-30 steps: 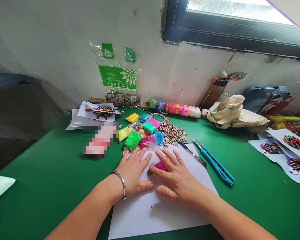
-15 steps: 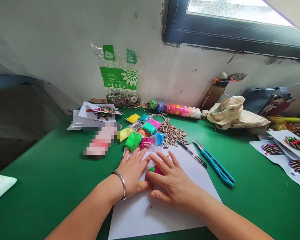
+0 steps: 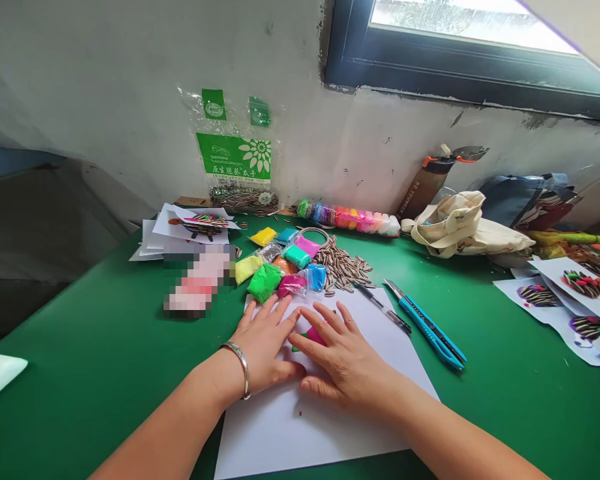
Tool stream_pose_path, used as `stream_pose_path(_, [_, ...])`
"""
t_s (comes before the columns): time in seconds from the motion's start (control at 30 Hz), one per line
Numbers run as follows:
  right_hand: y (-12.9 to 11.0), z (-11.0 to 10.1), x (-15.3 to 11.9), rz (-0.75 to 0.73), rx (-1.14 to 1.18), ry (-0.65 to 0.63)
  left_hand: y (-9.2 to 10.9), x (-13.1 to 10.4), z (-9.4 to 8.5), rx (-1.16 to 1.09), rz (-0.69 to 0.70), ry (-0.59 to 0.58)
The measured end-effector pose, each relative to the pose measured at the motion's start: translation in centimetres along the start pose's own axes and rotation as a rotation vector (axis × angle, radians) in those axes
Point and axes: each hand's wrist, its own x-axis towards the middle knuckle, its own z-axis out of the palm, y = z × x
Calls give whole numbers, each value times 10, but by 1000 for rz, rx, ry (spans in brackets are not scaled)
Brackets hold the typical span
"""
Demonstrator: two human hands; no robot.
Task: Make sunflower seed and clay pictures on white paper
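Observation:
A white sheet of paper (image 3: 280, 440) lies on the green table. My left hand (image 3: 265, 347), with a silver bangle at the wrist, rests on its left part, fingers spread. My right hand (image 3: 343, 353) lies beside it, fingers also apart, partly over a pink and green clay shape (image 3: 314, 335) on the paper. The hands nearly meet at the fingertips, and the right fingers hide part of the shape. Just beyond the fingertips are several bags of coloured clay (image 3: 265, 283) and a pile of sunflower seeds (image 3: 347, 265).
To the right of the paper lie a pen (image 3: 383, 308) and a blue cutter (image 3: 427, 327). Seed pictures (image 3: 587, 283) are at the far right, more papers (image 3: 153, 240) at the back left. A cloth bag (image 3: 460, 227) and a bottle (image 3: 425, 183) stand near the wall.
The whole view has shifted slightly. Both hands stay almost in place on the paper, and a little more of the green part shows beside the right fingers.

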Motion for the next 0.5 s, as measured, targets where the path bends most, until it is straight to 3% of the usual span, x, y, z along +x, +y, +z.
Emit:
stream_pose_path(0.23, [8, 1, -4, 76, -43, -5, -3, 1, 4, -19, 13, 11])
stream_pose_path(0.5, [5, 1, -4, 51, 10, -14, -5, 2, 6, -14, 19, 26])
